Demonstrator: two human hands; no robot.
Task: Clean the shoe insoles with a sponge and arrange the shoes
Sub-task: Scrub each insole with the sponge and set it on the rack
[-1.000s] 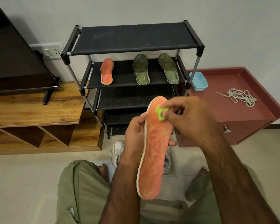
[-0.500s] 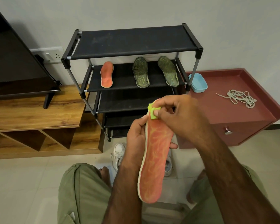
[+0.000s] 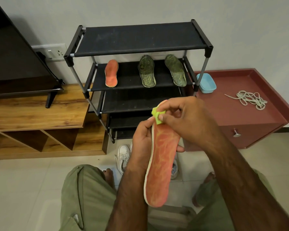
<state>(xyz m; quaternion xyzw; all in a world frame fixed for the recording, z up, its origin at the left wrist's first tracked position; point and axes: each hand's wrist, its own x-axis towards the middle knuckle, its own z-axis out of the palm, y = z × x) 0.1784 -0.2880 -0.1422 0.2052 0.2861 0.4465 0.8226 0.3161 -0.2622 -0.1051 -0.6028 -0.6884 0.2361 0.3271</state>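
Squarely at six o'clock over pale floor tiles (image 3: 23,189), an orange foam insole (image 3: 160,167) is gripped by the left hand (image 3: 141,140), a lime sponge (image 3: 157,116) pinched by the right hand (image 3: 190,120).

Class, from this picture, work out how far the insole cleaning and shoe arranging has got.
Seemingly done: one orange insole and two green insoles lie on the rack. In hand: the left hand holds a second orange insole while the right hand pinches a green sponge at its far end. Left: finishing it, then arranging the white shoes on the floor.
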